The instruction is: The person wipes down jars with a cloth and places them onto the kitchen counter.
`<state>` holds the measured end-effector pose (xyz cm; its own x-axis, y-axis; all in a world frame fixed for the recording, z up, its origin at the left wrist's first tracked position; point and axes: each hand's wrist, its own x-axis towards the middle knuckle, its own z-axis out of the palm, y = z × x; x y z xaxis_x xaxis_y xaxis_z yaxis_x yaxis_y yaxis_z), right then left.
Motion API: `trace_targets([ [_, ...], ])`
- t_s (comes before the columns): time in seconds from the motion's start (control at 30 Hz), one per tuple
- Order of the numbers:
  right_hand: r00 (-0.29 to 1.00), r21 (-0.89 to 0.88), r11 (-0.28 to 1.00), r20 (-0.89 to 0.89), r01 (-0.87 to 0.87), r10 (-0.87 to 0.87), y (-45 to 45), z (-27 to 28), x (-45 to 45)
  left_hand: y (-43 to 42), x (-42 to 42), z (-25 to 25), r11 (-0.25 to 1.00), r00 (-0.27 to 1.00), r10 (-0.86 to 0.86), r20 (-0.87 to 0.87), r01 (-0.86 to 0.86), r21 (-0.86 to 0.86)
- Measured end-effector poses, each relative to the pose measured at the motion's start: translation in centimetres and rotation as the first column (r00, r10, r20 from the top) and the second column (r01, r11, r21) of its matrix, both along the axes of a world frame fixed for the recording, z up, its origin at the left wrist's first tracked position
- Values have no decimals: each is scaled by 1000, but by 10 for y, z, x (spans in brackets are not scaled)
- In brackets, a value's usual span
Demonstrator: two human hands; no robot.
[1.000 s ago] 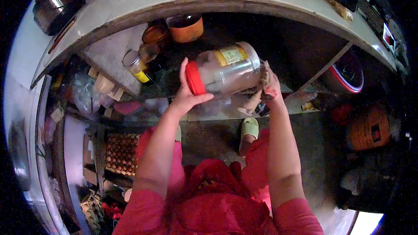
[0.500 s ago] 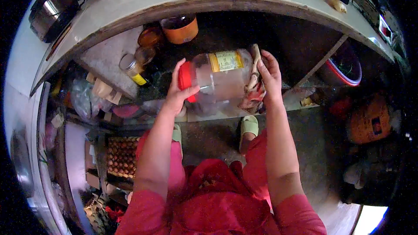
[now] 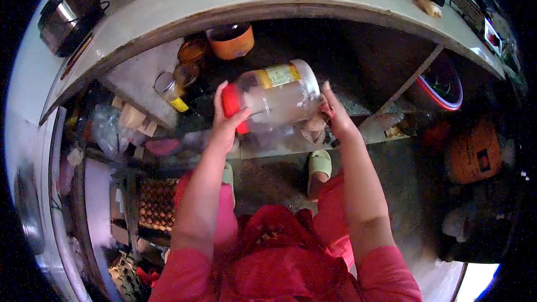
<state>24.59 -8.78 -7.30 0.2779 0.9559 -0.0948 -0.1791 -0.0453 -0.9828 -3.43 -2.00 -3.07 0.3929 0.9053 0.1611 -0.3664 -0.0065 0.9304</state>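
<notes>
- Left hand (image 3: 224, 125): wrapped around the red lid (image 3: 230, 102); a firm grip there should stop the jar (image 3: 274, 100) twisting.
- Right hand (image 3: 339, 116): holding a bunched cloth (image 3: 314, 127) at the jar's base, best pressed flat.
- Jar: sideways between both hands.
- Beyond the jar: an orange container (image 3: 234, 47).

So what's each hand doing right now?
Left hand: gripping the clear jar by its red lid.
Right hand: holding a crumpled cloth at the jar's base.

Red-lidded jar (image 3: 274, 98), sideways, crumpled cloth (image 3: 315, 127)
</notes>
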Motion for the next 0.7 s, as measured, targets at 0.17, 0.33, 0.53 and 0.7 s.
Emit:
trace_targets([
  [0.17,964,227,970,-226,-88,140,-38,62,-25,4,-8,3,1000,999,-3,-41,4,31],
  [0.33,984,366,917,-130,160,-119,-11,60,-40,3,-10,6,996,994,-51,-99,58,66],
  [0.53,947,-59,997,-315,52,-68,10,5,-16,0,-9,3,999,998,-5,-55,8,50],
  [0.7,991,-37,991,-45,125,-127,1,3,-19,-1,-6,6,999,999,16,-49,-14,48],
])
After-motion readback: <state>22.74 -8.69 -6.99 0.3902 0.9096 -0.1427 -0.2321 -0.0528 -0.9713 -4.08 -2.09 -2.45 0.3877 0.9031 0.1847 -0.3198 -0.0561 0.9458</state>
